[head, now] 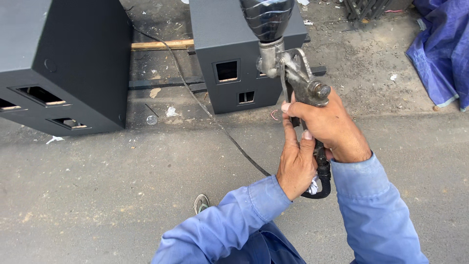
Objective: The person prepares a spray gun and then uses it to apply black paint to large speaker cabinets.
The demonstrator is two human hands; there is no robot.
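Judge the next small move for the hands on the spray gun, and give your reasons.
Probably aim the spray gun down at the nearer dark box. The right hand grips its handle, the left hand steadies it near the hose, and the cup points up, away from any surface.

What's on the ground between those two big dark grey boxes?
Between the large grey box and the smaller grey box, the head view shows a wooden strip, dark bars, a thin black hose running across, and paper scraps.

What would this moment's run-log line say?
right hand: grips spray gun | left hand: at gun's lower handle | ahead: dark grey boxes
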